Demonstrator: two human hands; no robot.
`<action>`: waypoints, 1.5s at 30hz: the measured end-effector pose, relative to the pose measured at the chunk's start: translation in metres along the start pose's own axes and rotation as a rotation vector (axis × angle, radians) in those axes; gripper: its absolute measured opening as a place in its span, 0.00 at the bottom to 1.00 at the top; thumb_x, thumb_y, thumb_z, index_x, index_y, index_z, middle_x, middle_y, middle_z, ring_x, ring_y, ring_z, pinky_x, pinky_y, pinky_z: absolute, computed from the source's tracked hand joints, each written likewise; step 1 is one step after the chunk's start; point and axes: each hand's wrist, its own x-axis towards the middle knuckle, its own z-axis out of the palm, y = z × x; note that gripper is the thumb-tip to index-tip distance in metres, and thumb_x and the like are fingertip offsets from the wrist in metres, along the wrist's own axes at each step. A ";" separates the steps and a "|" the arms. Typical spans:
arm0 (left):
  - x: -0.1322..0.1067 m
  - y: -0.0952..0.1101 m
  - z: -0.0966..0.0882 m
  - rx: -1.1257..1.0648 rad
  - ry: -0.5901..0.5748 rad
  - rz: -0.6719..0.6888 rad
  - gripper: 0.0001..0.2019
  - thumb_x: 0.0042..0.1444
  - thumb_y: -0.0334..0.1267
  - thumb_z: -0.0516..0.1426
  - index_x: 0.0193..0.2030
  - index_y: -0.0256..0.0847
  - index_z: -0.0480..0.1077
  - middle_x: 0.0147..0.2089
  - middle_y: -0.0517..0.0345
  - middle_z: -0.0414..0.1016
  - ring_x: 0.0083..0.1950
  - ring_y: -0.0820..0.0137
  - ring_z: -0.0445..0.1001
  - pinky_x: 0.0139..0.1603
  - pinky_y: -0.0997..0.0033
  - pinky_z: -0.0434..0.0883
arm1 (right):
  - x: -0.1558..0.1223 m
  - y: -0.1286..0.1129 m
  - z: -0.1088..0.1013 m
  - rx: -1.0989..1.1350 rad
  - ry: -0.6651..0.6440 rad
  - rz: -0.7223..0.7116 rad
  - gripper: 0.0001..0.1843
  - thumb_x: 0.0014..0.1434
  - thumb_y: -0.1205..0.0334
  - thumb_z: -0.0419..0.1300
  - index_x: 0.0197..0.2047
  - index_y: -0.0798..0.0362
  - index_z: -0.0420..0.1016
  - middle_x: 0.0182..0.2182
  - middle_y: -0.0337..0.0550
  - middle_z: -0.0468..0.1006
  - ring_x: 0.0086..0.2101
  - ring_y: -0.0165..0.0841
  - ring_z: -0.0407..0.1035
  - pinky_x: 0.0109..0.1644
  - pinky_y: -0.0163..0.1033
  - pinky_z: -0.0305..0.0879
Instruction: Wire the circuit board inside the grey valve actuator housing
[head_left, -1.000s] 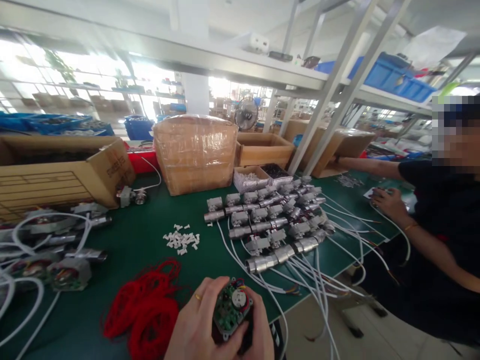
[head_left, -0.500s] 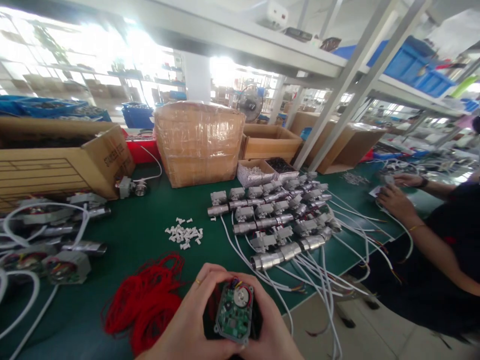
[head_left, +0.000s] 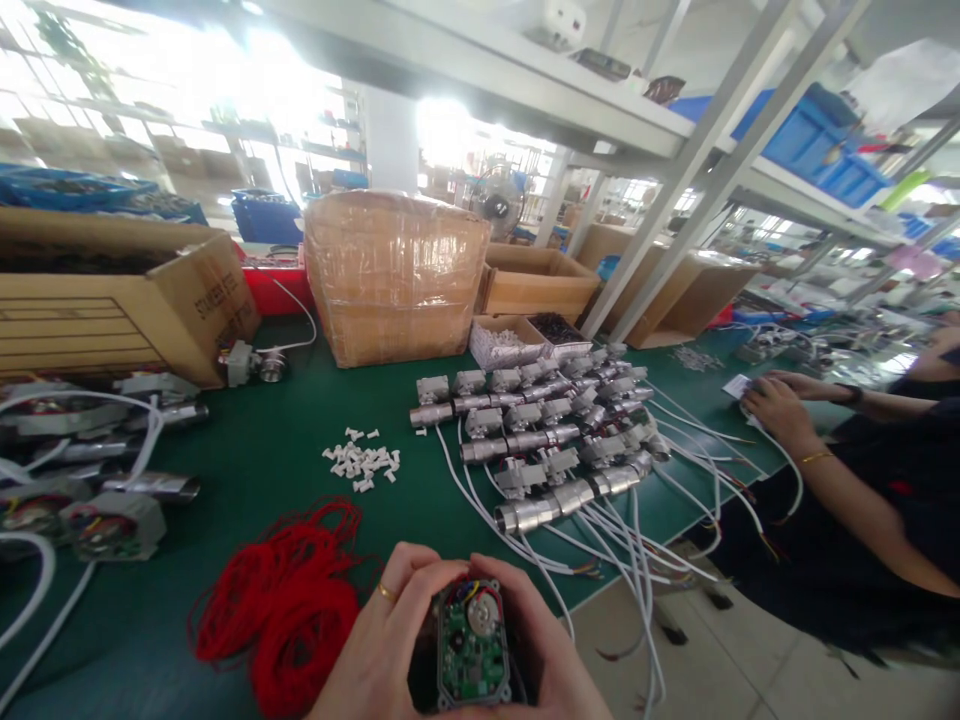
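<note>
A small motor unit with a green circuit board [head_left: 471, 645] sits upright between both my hands at the bottom edge of the view. My left hand [head_left: 386, 650], with a ring on one finger, wraps its left side. My right hand [head_left: 551, 660] closes around its right side. Just left of my hands lies a heap of red wire [head_left: 289, 610] on the green mat [head_left: 285, 470]. Several white plastic clips [head_left: 361, 462] lie in a small pile further out.
Rows of metal valve units with white cables [head_left: 551, 440] fill the mat's right half. More units with cables [head_left: 90, 480] lie at the left. Cardboard boxes [head_left: 394, 275] stand behind. Another person's hands [head_left: 776, 410] work at the right.
The motor unit has turned more upright in my hands and sunk lower in view. The person at the right has shifted further right.
</note>
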 end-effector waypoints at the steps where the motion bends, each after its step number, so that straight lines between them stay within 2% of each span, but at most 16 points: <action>1: 0.001 0.001 -0.001 0.000 0.002 0.016 0.42 0.37 0.40 0.79 0.58 0.52 0.65 0.51 0.55 0.68 0.49 0.58 0.74 0.48 0.67 0.78 | 0.002 -0.003 0.002 -0.006 -0.007 0.017 0.43 0.45 0.43 0.78 0.61 0.45 0.70 0.56 0.52 0.77 0.55 0.48 0.73 0.58 0.47 0.73; 8: 0.010 0.003 -0.004 0.073 0.113 0.192 0.22 0.56 0.34 0.66 0.55 0.50 0.67 0.45 0.58 0.69 0.44 0.66 0.74 0.47 0.72 0.76 | 0.015 -0.028 0.005 -0.253 -0.011 -0.016 0.28 0.53 0.55 0.75 0.56 0.47 0.73 0.58 0.50 0.75 0.59 0.43 0.70 0.60 0.42 0.70; 10: 0.013 0.004 -0.005 0.087 0.143 0.206 0.16 0.58 0.34 0.64 0.52 0.49 0.68 0.44 0.58 0.69 0.43 0.66 0.73 0.45 0.73 0.76 | 0.017 -0.029 0.004 -0.274 -0.030 -0.007 0.28 0.53 0.55 0.75 0.55 0.47 0.74 0.59 0.50 0.74 0.59 0.44 0.70 0.61 0.43 0.69; 13: 0.016 0.009 -0.007 0.081 0.176 0.256 0.11 0.61 0.31 0.60 0.48 0.46 0.68 0.43 0.58 0.71 0.43 0.67 0.73 0.45 0.73 0.74 | 0.018 -0.030 0.005 -0.225 -0.049 0.032 0.30 0.51 0.51 0.76 0.55 0.48 0.73 0.54 0.49 0.77 0.55 0.43 0.73 0.58 0.44 0.71; 18: 0.018 0.015 -0.006 0.083 0.122 0.216 0.15 0.60 0.28 0.59 0.52 0.46 0.69 0.45 0.58 0.72 0.45 0.67 0.72 0.48 0.73 0.72 | 0.019 -0.033 0.005 -0.136 -0.084 0.087 0.33 0.49 0.46 0.77 0.53 0.48 0.72 0.46 0.45 0.79 0.46 0.40 0.76 0.50 0.40 0.74; 21: 0.019 0.016 -0.005 0.052 0.122 0.202 0.11 0.61 0.27 0.58 0.47 0.46 0.70 0.44 0.58 0.71 0.45 0.68 0.72 0.47 0.74 0.71 | 0.020 -0.034 0.005 -0.163 -0.079 0.090 0.31 0.50 0.47 0.77 0.52 0.48 0.73 0.45 0.44 0.79 0.44 0.39 0.76 0.49 0.39 0.74; 25: 0.022 0.020 -0.007 0.061 0.135 0.177 0.08 0.61 0.27 0.59 0.42 0.44 0.68 0.41 0.60 0.71 0.43 0.69 0.72 0.45 0.75 0.71 | 0.020 -0.034 0.005 -0.179 -0.068 0.054 0.30 0.50 0.51 0.77 0.53 0.49 0.74 0.45 0.44 0.79 0.44 0.38 0.75 0.49 0.38 0.73; 28: 0.022 0.021 -0.007 0.081 0.159 0.221 0.08 0.62 0.25 0.59 0.40 0.43 0.67 0.39 0.60 0.71 0.42 0.69 0.72 0.44 0.75 0.71 | 0.021 -0.035 0.003 -0.151 -0.089 0.049 0.30 0.48 0.56 0.78 0.53 0.48 0.74 0.47 0.44 0.79 0.47 0.38 0.75 0.51 0.37 0.72; 32: 0.020 0.021 -0.003 0.124 0.167 0.274 0.10 0.64 0.22 0.56 0.42 0.44 0.68 0.37 0.60 0.72 0.39 0.71 0.72 0.43 0.76 0.72 | 0.023 -0.035 0.001 -0.164 -0.083 0.025 0.32 0.47 0.59 0.78 0.54 0.47 0.74 0.48 0.43 0.79 0.48 0.38 0.74 0.53 0.39 0.71; 34: 0.021 0.022 -0.003 0.169 0.170 0.251 0.08 0.66 0.25 0.56 0.46 0.44 0.69 0.37 0.60 0.71 0.37 0.70 0.72 0.40 0.75 0.72 | 0.023 -0.034 0.001 -0.148 -0.086 0.019 0.32 0.47 0.60 0.77 0.55 0.48 0.74 0.48 0.43 0.78 0.48 0.38 0.74 0.52 0.38 0.70; 37: 0.028 0.025 -0.005 0.254 0.156 0.220 0.05 0.67 0.35 0.59 0.48 0.42 0.70 0.39 0.57 0.70 0.39 0.66 0.72 0.38 0.70 0.73 | 0.024 -0.034 0.000 -0.138 -0.065 0.010 0.30 0.47 0.63 0.76 0.53 0.48 0.74 0.46 0.41 0.78 0.46 0.36 0.74 0.50 0.36 0.70; 39: 0.034 0.029 -0.007 0.300 0.121 0.229 0.07 0.63 0.37 0.63 0.43 0.41 0.70 0.38 0.56 0.70 0.40 0.63 0.71 0.40 0.65 0.72 | 0.023 -0.034 0.000 -0.156 -0.054 0.004 0.29 0.47 0.64 0.76 0.52 0.48 0.73 0.45 0.40 0.78 0.44 0.35 0.74 0.48 0.34 0.70; 42: 0.044 0.036 -0.005 0.338 0.056 0.215 0.09 0.56 0.32 0.67 0.37 0.40 0.69 0.38 0.57 0.69 0.41 0.60 0.69 0.44 0.58 0.69 | 0.024 -0.035 0.000 -0.202 -0.054 -0.034 0.29 0.48 0.66 0.75 0.52 0.49 0.73 0.47 0.41 0.79 0.46 0.35 0.74 0.50 0.34 0.70; 45: 0.048 0.041 0.001 0.324 0.049 0.224 0.10 0.57 0.28 0.66 0.34 0.40 0.68 0.37 0.58 0.69 0.40 0.61 0.67 0.42 0.59 0.66 | 0.025 -0.036 0.001 -0.245 -0.060 -0.081 0.28 0.49 0.68 0.72 0.54 0.50 0.74 0.50 0.42 0.79 0.49 0.36 0.74 0.54 0.35 0.69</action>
